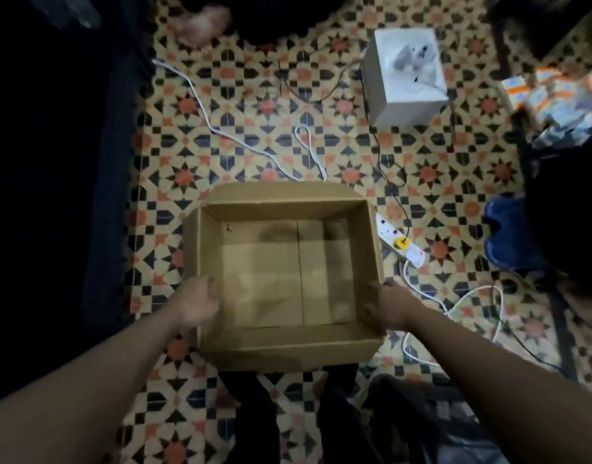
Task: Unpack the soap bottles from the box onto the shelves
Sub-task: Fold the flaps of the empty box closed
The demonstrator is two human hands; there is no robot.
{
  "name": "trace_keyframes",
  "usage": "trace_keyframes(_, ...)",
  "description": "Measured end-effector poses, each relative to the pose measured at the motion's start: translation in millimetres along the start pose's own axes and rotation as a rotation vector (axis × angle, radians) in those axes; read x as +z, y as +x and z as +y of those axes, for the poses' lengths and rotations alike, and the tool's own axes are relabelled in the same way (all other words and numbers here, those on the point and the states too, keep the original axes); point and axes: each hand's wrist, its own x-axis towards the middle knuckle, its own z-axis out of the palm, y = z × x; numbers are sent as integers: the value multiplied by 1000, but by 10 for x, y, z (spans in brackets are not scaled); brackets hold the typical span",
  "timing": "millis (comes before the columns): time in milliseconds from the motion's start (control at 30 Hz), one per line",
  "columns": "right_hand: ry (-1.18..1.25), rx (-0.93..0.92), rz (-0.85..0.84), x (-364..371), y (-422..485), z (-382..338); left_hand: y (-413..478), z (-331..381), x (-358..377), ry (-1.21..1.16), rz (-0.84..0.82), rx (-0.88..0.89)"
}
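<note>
Nearby, power strip point(400, 241) beside box point(281, 349).

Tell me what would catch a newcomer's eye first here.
An empty cardboard box fills the centre, left grip and right grip holding its side walls. Around it lies star-patterned tile floor, with a white power strip at the box's right and a white cube upper right.

Left hand point(196, 304), right hand point(388, 308), fingers curled.
</note>
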Motion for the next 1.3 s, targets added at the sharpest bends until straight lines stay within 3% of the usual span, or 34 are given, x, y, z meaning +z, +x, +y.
trace_keyframes(167,108,56,92,225,727,127,1094,-585,332,-144,108,-140)
trace_keyframes(233,253,110,170,351,951,154,1507,-836,447,-225,166,-198)
trace_keyframes(333,548,245,283,473,1192,207,1534,-648,484,-290,222,-322)
trace_keyframes(433,715,370,274,544,1388,273,1648,-652,532,-257,218,-433)
trace_keyframes(567,666,406,131,689,1672,445,1779,-746,563,-131,235,-378)
trace_keyframes(733,408,384,170,742,1803,570,1844,-881,557,21,258,-256)
trace_keyframes(833,293,375,197,771,1853,633,1865,-898,548,14,255,-235)
trace_keyframes(1033,302,349,229,701,1730,602,1805,-897,583,-67,263,-269)
trace_keyframes(1300,250,239,214,107,1119,372,1102,-977,250,-158,254,-331)
